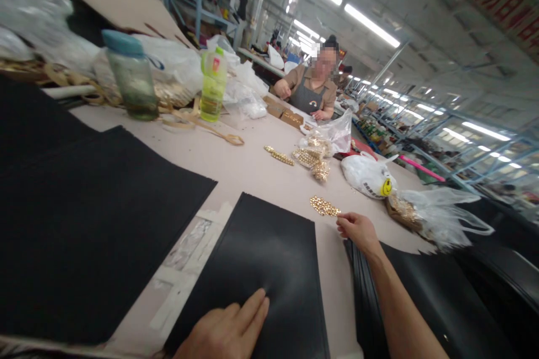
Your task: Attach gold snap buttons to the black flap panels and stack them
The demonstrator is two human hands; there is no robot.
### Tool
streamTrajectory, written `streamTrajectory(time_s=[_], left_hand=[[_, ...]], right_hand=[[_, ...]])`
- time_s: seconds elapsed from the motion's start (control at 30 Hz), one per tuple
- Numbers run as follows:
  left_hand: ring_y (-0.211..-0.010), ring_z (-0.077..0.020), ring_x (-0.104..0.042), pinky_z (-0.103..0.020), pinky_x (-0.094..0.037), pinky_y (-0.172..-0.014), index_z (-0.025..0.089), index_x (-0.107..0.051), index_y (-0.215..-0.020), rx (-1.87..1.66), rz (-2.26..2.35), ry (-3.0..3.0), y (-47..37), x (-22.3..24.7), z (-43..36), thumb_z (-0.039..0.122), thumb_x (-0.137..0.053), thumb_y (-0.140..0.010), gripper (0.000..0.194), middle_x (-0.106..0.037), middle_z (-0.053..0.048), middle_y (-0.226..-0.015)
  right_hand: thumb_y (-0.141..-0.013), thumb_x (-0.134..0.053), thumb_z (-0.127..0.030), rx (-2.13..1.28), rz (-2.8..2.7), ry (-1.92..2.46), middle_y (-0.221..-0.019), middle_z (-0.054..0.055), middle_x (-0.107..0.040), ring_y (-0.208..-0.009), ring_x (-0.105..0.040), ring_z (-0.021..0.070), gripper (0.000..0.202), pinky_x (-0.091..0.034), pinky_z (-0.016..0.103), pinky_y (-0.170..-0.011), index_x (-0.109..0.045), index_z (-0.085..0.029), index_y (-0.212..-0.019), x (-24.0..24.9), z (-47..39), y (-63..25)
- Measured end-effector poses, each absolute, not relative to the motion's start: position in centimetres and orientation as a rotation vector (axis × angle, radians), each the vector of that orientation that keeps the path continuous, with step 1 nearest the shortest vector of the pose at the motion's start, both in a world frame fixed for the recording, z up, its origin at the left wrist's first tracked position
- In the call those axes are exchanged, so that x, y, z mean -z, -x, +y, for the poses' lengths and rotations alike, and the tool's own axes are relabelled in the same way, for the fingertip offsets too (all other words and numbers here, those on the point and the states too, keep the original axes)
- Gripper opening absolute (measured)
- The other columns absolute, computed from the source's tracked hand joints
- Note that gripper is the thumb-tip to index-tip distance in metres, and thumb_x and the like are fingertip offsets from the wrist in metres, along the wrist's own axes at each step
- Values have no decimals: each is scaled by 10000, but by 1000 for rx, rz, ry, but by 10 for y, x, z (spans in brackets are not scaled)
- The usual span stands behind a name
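Observation:
My left hand [229, 325] lies on a black leather-like panel [273, 258], its visible fingers stretched out and pressing on the surface. My right hand [357, 230] reaches forward to the near right edge of a small pile of shiny gold pieces [323, 206]. Its thumb and fingers come together in a pinch at the pile; whatever is between the fingertips is too small to make out. Below the right wrist is a stack of black panels [366, 291]. More black sheets [96, 235] cover the left side of the table.
Farther back are rows of gold pieces [278, 155] and an open plastic bag [337, 132]. A white bag [366, 175] and a clear bag [442, 213] stand right. Two bottles, one teal-lidded [135, 78], one yellow-green [213, 87], stand left. A co-worker [311, 92] sits across the table.

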State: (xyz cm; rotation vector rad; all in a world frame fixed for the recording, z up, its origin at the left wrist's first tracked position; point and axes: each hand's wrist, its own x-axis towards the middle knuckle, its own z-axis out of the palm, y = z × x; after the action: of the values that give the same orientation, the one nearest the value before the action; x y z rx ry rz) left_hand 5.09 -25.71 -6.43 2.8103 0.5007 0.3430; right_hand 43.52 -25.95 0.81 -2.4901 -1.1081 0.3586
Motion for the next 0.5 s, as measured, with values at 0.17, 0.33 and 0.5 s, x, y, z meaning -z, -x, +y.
streamTrajectory(time_s=[0.17,0.33,0.5], left_hand=[[-1036,-288,-622,-439,-570,-827,137,-387,-1451,-94,481,-2711,-54,35,-257,475,-631,-831,746,-452,-150,-1485],[-991,-282,-613,-418,-558,-786,117,-424,-1399,-157,482,-2745,-50,33,-261,478,-577,-867,661,-540,-160,-1370],[-917,-257,-610,-381,-535,-719,135,-490,-1304,-236,456,-2795,-50,34,-261,453,-563,-879,536,-598,-136,-1226]], right_hand=[[-770,-676,-459,-767,-1006,2095,-812,77,-721,-731,-703,189,405,-587,301,-716,-669,-105,-966,-8,-285,-355],[-661,-790,-417,-1186,-948,1827,-672,12,-673,-606,-646,160,389,-554,294,-621,-670,-137,-903,-6,-300,-279],[-779,-649,-273,-1174,-1269,1944,-642,-13,-639,-572,-549,111,140,-416,223,-542,-710,-155,-823,-4,-303,-249]])
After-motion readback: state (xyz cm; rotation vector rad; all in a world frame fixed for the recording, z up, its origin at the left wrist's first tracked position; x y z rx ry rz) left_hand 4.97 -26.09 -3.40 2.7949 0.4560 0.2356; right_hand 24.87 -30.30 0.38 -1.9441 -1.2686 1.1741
